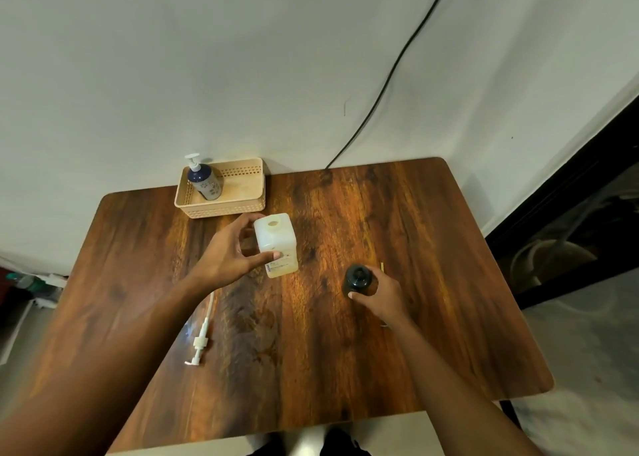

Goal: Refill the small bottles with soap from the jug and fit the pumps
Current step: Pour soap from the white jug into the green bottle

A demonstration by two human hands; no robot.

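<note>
A translucent square jug (277,244) with yellowish soap low inside stands upright mid-table, its round mouth uncapped. My left hand (231,252) grips its left side, thumb across the front. A small dark bottle (357,278) with no pump stands to the right, and my right hand (382,295) holds it from the right and front. A loose white pump (201,331) with its long tube lies flat on the table, below my left forearm. A second dark bottle (204,179) with its pump fitted stands in a beige basket (242,204).
The basket sits at the wooden table's (345,352) back edge against a white wall. A black cable (387,82) runs down the wall behind the table. A small yellow strip (382,267) lies just right of the open bottle. Floor drops off beyond the right edge.
</note>
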